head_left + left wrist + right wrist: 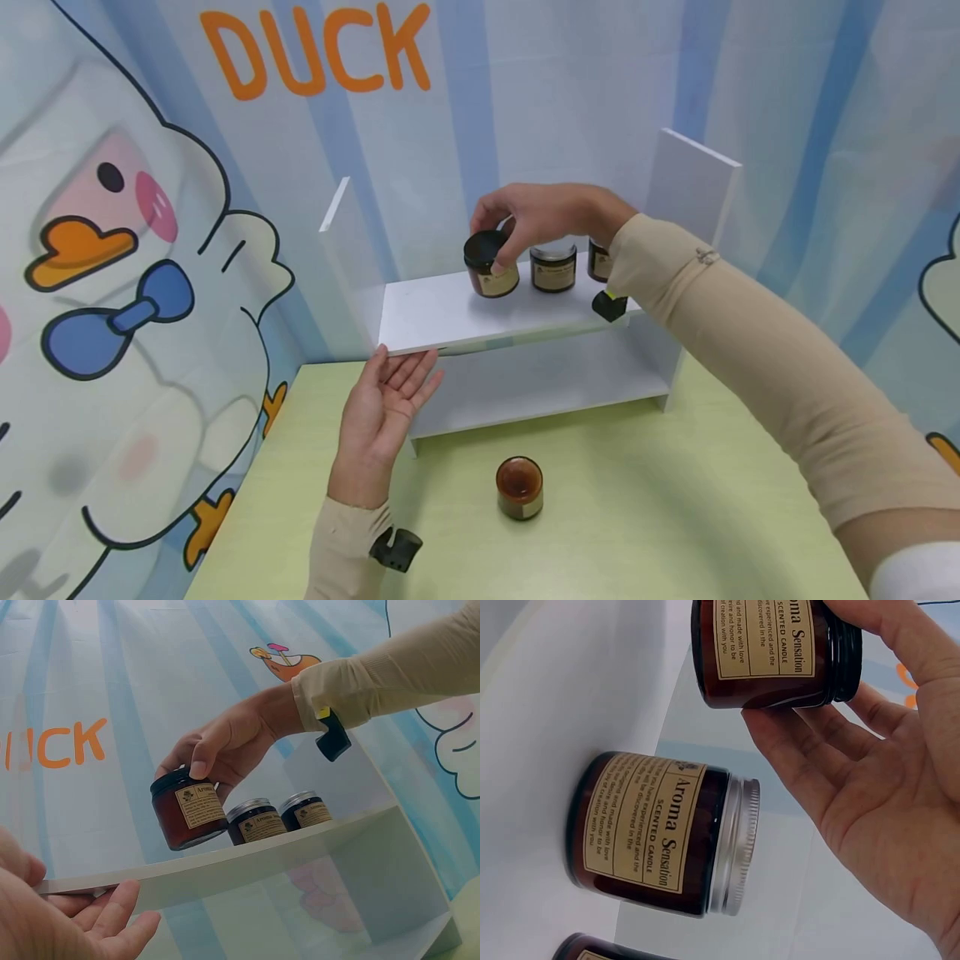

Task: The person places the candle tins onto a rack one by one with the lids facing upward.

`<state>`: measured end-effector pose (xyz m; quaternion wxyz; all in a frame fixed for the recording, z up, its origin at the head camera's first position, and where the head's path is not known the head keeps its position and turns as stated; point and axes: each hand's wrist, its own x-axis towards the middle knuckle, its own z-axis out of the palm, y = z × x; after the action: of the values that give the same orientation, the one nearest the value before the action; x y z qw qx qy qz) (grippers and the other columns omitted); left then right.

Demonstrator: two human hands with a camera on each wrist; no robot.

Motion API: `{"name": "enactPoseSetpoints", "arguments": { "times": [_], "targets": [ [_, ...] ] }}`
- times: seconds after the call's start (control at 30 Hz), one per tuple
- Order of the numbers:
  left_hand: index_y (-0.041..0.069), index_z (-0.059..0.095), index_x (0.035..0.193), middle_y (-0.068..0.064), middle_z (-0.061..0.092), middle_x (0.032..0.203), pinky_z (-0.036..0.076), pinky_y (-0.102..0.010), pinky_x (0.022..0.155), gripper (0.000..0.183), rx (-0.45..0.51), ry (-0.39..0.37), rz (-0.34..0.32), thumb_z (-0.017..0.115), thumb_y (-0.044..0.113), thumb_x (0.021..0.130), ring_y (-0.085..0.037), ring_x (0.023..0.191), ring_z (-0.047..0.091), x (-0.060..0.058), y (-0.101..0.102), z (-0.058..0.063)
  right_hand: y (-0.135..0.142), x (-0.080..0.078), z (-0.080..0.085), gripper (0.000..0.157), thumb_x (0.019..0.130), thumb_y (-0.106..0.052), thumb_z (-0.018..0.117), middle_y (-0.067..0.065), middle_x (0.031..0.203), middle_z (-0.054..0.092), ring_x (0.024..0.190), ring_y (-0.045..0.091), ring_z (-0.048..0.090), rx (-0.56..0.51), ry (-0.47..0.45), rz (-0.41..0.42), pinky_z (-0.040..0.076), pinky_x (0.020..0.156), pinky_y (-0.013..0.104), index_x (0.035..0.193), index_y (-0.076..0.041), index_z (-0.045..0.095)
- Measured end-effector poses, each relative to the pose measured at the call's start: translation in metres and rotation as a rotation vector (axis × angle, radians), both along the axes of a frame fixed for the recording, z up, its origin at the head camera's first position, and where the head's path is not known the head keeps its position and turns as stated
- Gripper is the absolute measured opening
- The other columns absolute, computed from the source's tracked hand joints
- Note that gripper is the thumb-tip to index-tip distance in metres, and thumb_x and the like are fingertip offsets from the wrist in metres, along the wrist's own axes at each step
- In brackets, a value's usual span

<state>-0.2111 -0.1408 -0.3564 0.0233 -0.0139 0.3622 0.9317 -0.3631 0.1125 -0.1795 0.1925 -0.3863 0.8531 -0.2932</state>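
The right hand (543,212) grips the black-lidded jar (495,287), tilted over the upper shelf (420,315); a sideways swing could knock the silver-lidded jar (553,273) beside it. The left hand (377,421), fingers loosely extended, touches the shelf's front corner; pushing up might unsettle everything. An amber jar (520,490) stands on the table (600,500).

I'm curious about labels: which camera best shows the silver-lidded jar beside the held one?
The right wrist view: the silver-lidded jar appears large, its "Aroma Sensation" label legible. The head and left wrist views show it smaller, its fine print unreadable.
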Motion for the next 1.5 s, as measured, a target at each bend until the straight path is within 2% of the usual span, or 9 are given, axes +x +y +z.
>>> {"name": "enactPoseSetpoints", "arguments": {
  "times": [0.3, 0.7, 1.0, 1.5],
  "targets": [
    [0.001, 0.039, 0.149, -0.013, 0.066, 0.123, 0.04, -0.051, 0.116, 0.05, 0.001, -0.004, 0.009, 0.04, 0.034, 0.112, -0.027, 0.125, 0.063, 0.0, 0.002, -0.001, -0.003, -0.007, -0.002, 0.051, 0.085, -0.017, 0.082, 0.006, 0.13, 0.06, 0.118, 0.021, 0.058, 0.052, 0.013, -0.013, 0.051, 0.1, 0.04, 0.128, -0.011, 0.055],
    [0.001, 0.04, 0.148, -0.013, 0.066, 0.122, 0.041, -0.052, 0.115, 0.049, 0.002, 0.001, 0.013, 0.04, 0.034, 0.112, -0.027, 0.122, 0.065, 0.0, 0.005, -0.001, -0.002, -0.015, -0.006, 0.052, 0.084, -0.017, 0.083, 0.007, 0.132, 0.058, 0.12, 0.024, 0.056, 0.066, 0.022, -0.034, 0.05, 0.1, 0.042, 0.127, -0.011, 0.055],
    [0.001, 0.039, 0.148, -0.013, 0.066, 0.122, 0.042, -0.052, 0.114, 0.05, 0.008, -0.009, 0.01, 0.04, 0.034, 0.112, -0.028, 0.125, 0.063, 0.001, 0.006, -0.002, 0.0, -0.018, -0.013, 0.052, 0.086, -0.016, 0.082, 0.008, 0.133, 0.058, 0.122, 0.023, 0.055, 0.075, 0.006, -0.022, 0.051, 0.1, 0.042, 0.129, -0.009, 0.054],
    [0.001, 0.04, 0.147, -0.014, 0.066, 0.121, 0.042, -0.053, 0.114, 0.049, 0.013, -0.006, 0.012, 0.039, 0.034, 0.112, -0.027, 0.119, 0.067, 0.001, 0.009, -0.001, 0.003, -0.018, -0.017, 0.053, 0.087, -0.019, 0.081, 0.009, 0.134, 0.059, 0.122, 0.025, 0.056, 0.104, 0.022, -0.022, 0.049, 0.102, 0.044, 0.131, -0.008, 0.054]
  ]
}}
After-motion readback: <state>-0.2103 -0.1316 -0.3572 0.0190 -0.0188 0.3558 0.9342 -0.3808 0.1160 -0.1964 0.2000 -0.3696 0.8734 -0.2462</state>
